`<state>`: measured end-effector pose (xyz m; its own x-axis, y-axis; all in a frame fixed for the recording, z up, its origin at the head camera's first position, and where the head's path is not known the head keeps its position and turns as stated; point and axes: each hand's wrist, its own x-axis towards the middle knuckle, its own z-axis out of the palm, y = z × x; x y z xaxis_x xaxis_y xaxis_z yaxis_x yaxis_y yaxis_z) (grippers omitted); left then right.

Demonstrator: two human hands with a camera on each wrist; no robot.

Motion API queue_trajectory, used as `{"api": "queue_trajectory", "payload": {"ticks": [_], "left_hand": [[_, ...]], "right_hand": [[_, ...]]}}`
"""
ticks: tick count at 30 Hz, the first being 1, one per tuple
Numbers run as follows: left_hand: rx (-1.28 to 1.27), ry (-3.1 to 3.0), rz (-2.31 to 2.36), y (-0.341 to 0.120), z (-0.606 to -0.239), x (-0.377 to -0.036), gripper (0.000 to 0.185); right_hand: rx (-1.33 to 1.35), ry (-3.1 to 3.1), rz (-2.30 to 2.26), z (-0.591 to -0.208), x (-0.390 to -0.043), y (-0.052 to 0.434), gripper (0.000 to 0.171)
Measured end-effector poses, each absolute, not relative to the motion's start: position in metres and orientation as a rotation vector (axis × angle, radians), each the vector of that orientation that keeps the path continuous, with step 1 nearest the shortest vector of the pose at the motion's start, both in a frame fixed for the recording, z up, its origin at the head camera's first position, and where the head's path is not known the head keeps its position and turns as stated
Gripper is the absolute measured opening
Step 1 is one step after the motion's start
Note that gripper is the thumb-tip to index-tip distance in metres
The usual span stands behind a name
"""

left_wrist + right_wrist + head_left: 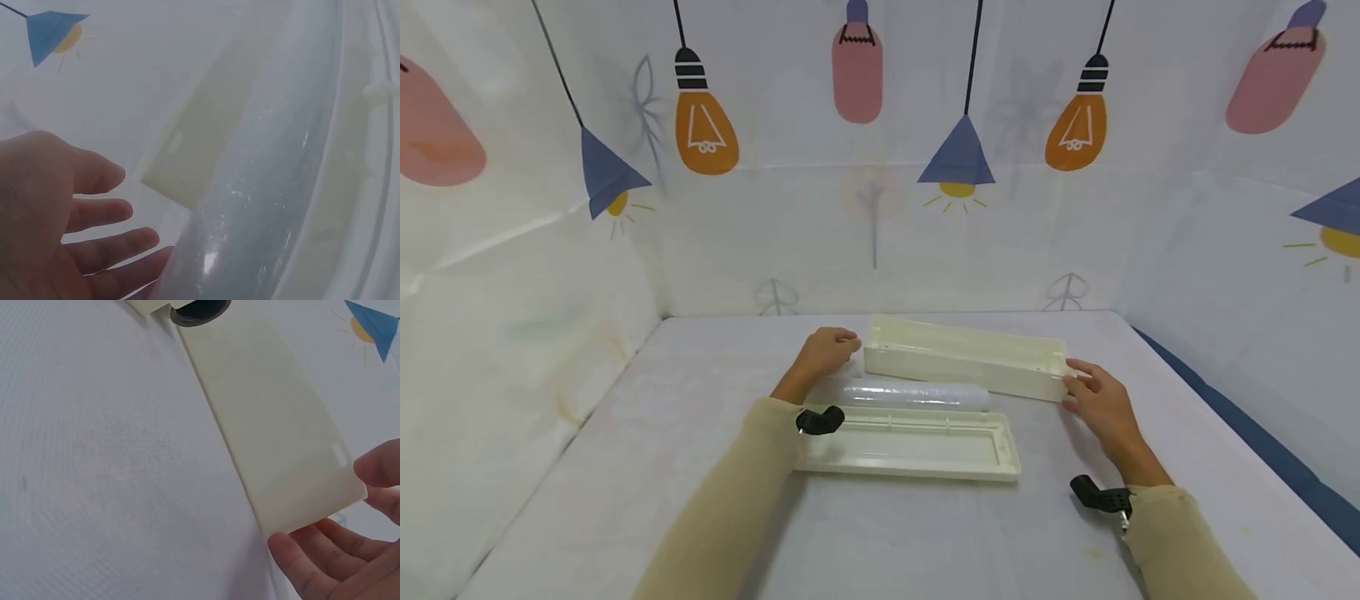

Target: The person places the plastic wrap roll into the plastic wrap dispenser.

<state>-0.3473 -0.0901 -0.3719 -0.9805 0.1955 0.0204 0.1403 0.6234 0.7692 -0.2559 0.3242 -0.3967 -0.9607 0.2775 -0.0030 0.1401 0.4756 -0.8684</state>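
The table [700, 500], under a white cloth and walled in by a lamp-printed backdrop [880, 233], carries three things, all near its middle. Farthest from the person lies the long cream box body [966, 357], open side up and slightly skewed. Nearest lies its flat cream lid tray [917, 446], also open side up. Between them, just beside both, lies the roll of clear film [917, 393], parallel to them and resting on the cloth, inside neither part.

So the case is apart and the roll is out in the open; nothing is yet seated in the box body and the lid tray is not on it. Judging from this layout, the loading and closing steps are all still left.

The left hand [827, 348] sits at the left end of the box body, close to the roll's left end. In the left wrist view its fingers [106, 240] are loosely spread, the lowest fingertip just at the roll [250, 206]; the grip is wide and holds nothing.

The right hand [1097, 400] is at the right end of the box body. In the right wrist view its thumb and fingers [325, 556] bracket the end corner of the box body [281, 450], touching it lightly with relaxed, fairly straight fingers; no firm grip shows.
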Motion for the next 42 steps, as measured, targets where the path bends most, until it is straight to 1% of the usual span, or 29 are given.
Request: {"api": "queue_trajectory", "payload": {"ticks": [6, 12, 17, 22, 29, 42], "left_hand": [[0.26, 2.76, 1.306, -0.087, -0.371, -0.354, 0.042], [0.278, 2.713, 1.323, -0.082, -0.371, -0.359, 0.045], [0.226, 2.664, 1.361, -0.075, -0.369, -0.358, 0.043], [0.159, 2.582, 1.436, -0.071, -0.369, -0.358, 0.044], [0.141, 2.556, 1.431, -0.07, -0.372, -0.36, 0.049], [0.174, 2.483, 1.502, -0.064, -0.37, -0.362, 0.042]], "right_hand": [[-0.36, -2.552, 1.548, -0.398, -0.259, 0.325, 0.061], [-0.396, -2.601, 1.586, -0.399, -0.256, 0.329, 0.069], [-0.378, -2.604, 1.645, -0.401, -0.256, 0.33, 0.072], [-0.402, -2.605, 1.635, -0.403, -0.259, 0.331, 0.071], [-0.388, -2.594, 1.645, -0.406, -0.263, 0.333, 0.072], [-0.394, -2.542, 1.637, -0.407, -0.261, 0.336, 0.069]]}}
